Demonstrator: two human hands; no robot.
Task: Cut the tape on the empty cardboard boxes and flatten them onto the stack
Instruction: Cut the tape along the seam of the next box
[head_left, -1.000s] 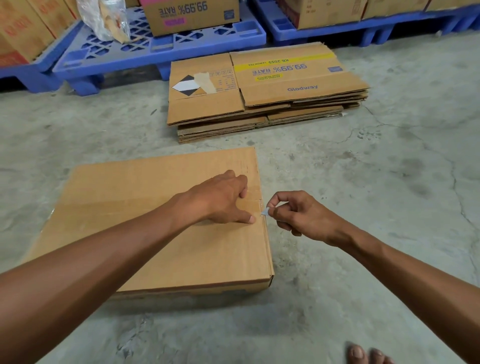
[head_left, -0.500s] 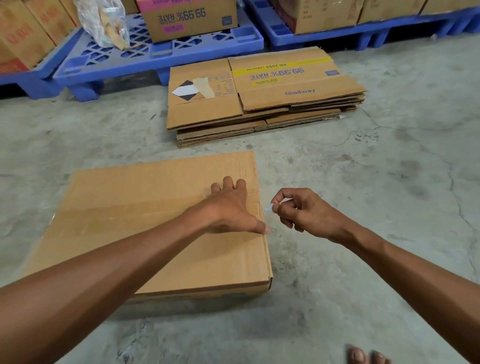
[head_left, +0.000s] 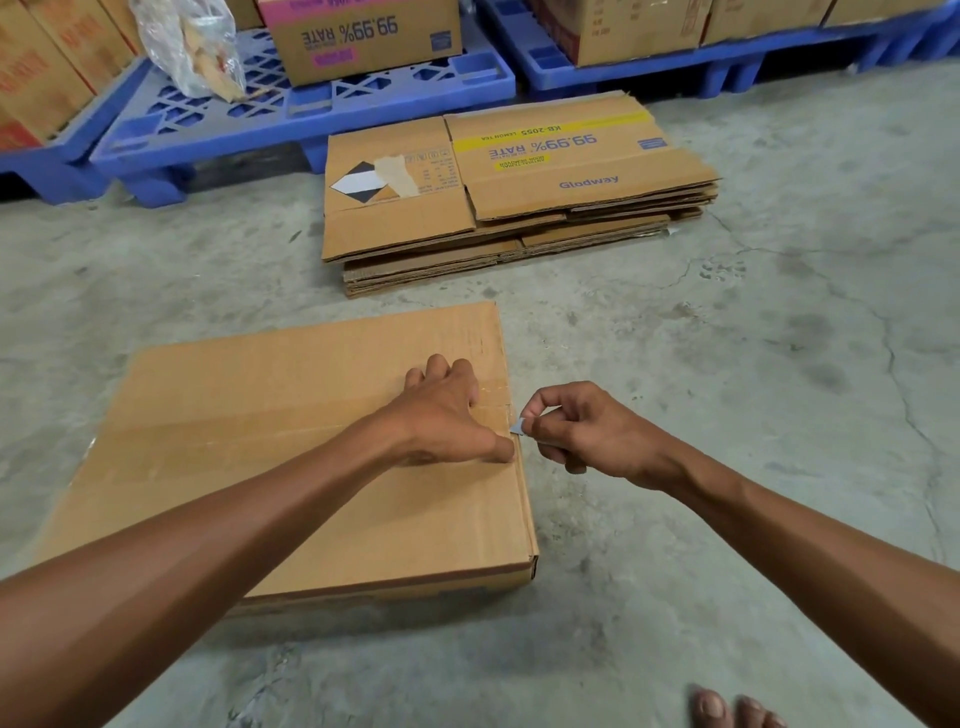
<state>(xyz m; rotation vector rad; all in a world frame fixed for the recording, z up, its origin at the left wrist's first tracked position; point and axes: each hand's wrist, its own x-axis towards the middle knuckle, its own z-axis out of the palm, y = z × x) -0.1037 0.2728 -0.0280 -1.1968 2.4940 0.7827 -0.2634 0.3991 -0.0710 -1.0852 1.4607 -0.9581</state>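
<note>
A closed brown cardboard box (head_left: 270, 467) lies low on the concrete floor, with a strip of clear tape (head_left: 218, 441) running along its top seam. My left hand (head_left: 447, 415) presses flat on the box top near the right edge, thumb at the tape's end. Just off that edge, my right hand (head_left: 582, 431) pinches a small blade (head_left: 518, 426) whose tip points at the tape end on the box's right edge. Beyond the box sits the stack of flattened cartons (head_left: 519, 192), top one printed "99.99% RATE".
Blue plastic pallets (head_left: 291, 114) line the back, carrying full cartons (head_left: 363, 36) and a clear plastic bag (head_left: 192, 47). Cracked concrete floor (head_left: 779, 338) spreads to the right. Toes of a bare foot (head_left: 727, 709) show at the bottom right.
The blade in my right hand has come back in to the box's right edge after pulling slightly away. My left hand's fingers have shifted a little on the box top.
</note>
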